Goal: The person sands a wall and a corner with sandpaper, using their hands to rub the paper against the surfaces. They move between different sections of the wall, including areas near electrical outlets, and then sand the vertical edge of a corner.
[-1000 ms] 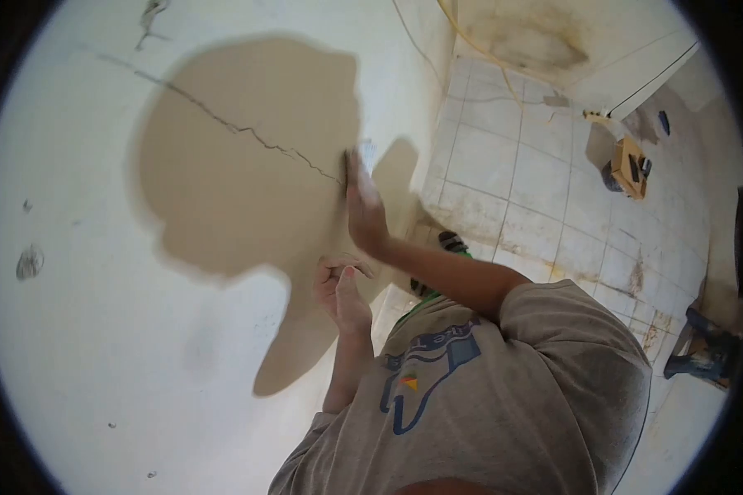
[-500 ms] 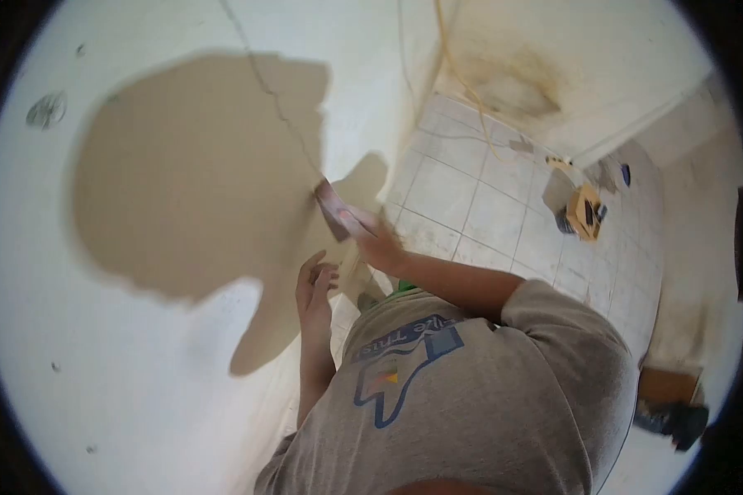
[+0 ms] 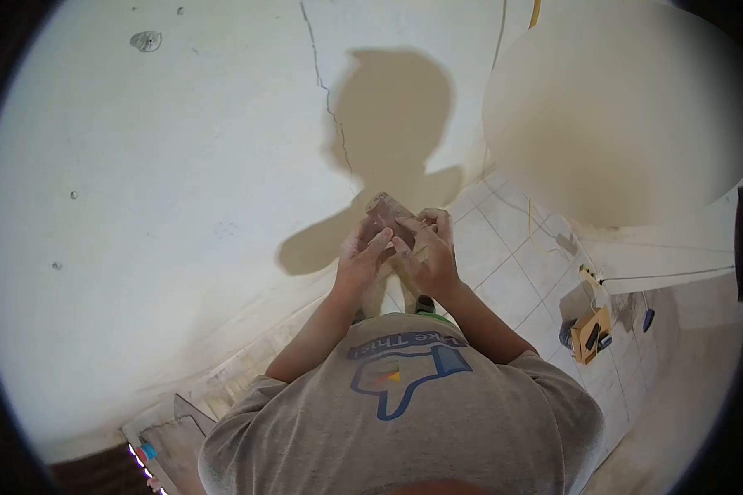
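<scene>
In front of my chest, both hands hold a reddish-brown folded piece of sandpaper (image 3: 392,209) with pale dust and marks near its top edge. My left hand (image 3: 360,261) grips its left side, thumb over the face. From the other side, my right hand (image 3: 434,257) has its fingers bent around the lower right part. Dust whitens the fingers of both hands. Beyond them stands a white wall (image 3: 206,157) with a jagged crack (image 3: 320,81) running down it. The sandpaper is apart from the crack.
On the tiled floor (image 3: 504,264) at the right is a yellowish box (image 3: 590,334) holding dark tools, with a blue object (image 3: 648,320) beyond it. A large pale rounded shape (image 3: 623,115) covers the upper right. Lower left, a flat board-like surface (image 3: 177,450) lies by the wall.
My right hand has drawn the sandpaper back from the crack toward my chest. My left hand, free before, now holds it too. The view has turned and pulled away from the wall.
</scene>
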`<state>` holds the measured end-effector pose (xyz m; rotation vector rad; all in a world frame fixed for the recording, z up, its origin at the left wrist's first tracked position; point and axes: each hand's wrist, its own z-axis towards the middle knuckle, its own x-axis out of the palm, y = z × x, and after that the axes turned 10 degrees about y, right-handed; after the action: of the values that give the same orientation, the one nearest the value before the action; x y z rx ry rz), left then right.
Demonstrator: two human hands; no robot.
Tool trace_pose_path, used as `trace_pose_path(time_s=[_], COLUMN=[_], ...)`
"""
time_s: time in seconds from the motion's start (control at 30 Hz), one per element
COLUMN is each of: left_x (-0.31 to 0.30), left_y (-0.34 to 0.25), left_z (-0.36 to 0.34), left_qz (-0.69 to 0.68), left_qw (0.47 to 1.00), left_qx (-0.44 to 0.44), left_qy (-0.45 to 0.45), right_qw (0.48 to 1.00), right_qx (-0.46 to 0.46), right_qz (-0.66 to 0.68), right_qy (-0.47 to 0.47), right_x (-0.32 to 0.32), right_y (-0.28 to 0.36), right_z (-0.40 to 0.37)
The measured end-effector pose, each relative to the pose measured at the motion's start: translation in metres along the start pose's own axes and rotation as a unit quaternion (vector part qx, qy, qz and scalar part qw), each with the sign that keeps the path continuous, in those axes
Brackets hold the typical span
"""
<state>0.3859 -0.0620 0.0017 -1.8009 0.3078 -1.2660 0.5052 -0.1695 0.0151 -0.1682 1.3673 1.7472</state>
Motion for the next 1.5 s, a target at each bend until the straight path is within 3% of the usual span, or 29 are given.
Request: trace_pose_path(time_s=[0.17, 0.27, 0.37, 0.5, 0.6, 0.63, 0.7, 0.8, 0.87, 0.93, 0.97, 1.03, 1.13, 1.17, 1.2, 1.23, 1.27, 1.37, 1.47, 1.5], left_x=[0.008, 0.019, 0.027, 0.032, 0.028, 0.030, 0.027, 0.022, 0.046, 0.002, 0.019, 0.005, -0.001, 0.003, 0.008, 0.014, 0.009, -0.025, -0.044, -0.044], left_y=[0.010, 0.017, 0.024, 0.024, 0.031, 0.029, 0.040, 0.059, 0.038, 0.045, 0.072, 0.077, 0.026, 0.014, 0.000, -0.014, -0.021, -0.030, -0.024, -0.030], left_z=[-0.006, -0.007, -0.018, -0.017, -0.022, -0.024, -0.025, -0.033, -0.034, -0.022, -0.043, -0.053, -0.039, -0.036, -0.033, -0.029, -0.023, -0.024, -0.035, -0.033], left_qz=[0.042, 0.058, 0.042, -0.076, -0.165, -0.108, -0.125, -0.181, -0.225, -0.207, -0.193, -0.182, -0.181, -0.038, -0.009, 0.019, -0.050, -0.066, -0.069, -0.068], left_qw=[0.998, 0.996, 0.998, 0.995, 0.986, 0.993, 0.989, 0.976, 0.966, 0.972, 0.978, 0.982, 0.980, 0.996, 0.995, 0.991, 0.972, 0.980, 0.976, 0.972], left_qx=[0.044, 0.063, 0.035, -0.016, 0.021, 0.043, 0.075, 0.111, 0.065, 0.071, 0.066, 0.031, -0.061, -0.051, -0.067, -0.084, -0.142, -0.144, -0.174, -0.186], left_qy=[0.013, 0.012, -0.032, -0.065, 0.017, 0.030, 0.008, 0.053, -0.112, -0.081, -0.054, -0.035, -0.057, -0.055, -0.080, -0.104, -0.180, -0.118, -0.114, -0.125], right_qw=[0.991, 0.990, 0.995, 0.951, 0.865, 0.850, 0.843, 0.829, 0.857, 0.882, 0.898, 0.907, 0.943, 0.951, 0.957, 0.960, 0.959, 0.986, 0.965, 0.971], right_qx=[-0.068, -0.091, -0.064, -0.065, -0.064, -0.061, -0.064, -0.131, -0.152, -0.189, -0.206, -0.202, -0.187, -0.199, -0.208, -0.181, -0.158, -0.117, -0.037, -0.032], right_qz=[-0.064, -0.073, 0.077, 0.201, 0.362, 0.376, 0.390, 0.403, 0.350, 0.283, 0.245, 0.236, 0.197, 0.164, 0.127, 0.161, 0.201, 0.115, 0.230, 0.186], right_qy=[0.098, 0.083, 0.019, 0.227, 0.342, 0.364, 0.365, 0.365, 0.346, 0.327, 0.303, 0.285, 0.195, 0.173, 0.155, 0.139, 0.121, -0.020, -0.117, -0.146], right_x=[-0.021, -0.031, -0.036, -0.052, -0.044, -0.037, -0.023, -0.002, -0.001, 0.016, -0.013, -0.006, 0.007, 0.004, -0.009, -0.012, -0.013, -0.018, -0.007, -0.003], right_y=[-0.013, -0.021, -0.015, -0.033, -0.036, -0.043, -0.047, -0.060, -0.063, -0.058, -0.049, -0.047, -0.030, -0.025, -0.015, -0.014, -0.018, -0.036, -0.068, -0.079], right_z=[-0.007, -0.009, -0.005, 0.020, 0.032, 0.035, 0.036, 0.030, 0.032, 0.052, 0.021, 0.012, 0.031, 0.040, 0.051, 0.060, 0.069, 0.102, 0.119, 0.130])
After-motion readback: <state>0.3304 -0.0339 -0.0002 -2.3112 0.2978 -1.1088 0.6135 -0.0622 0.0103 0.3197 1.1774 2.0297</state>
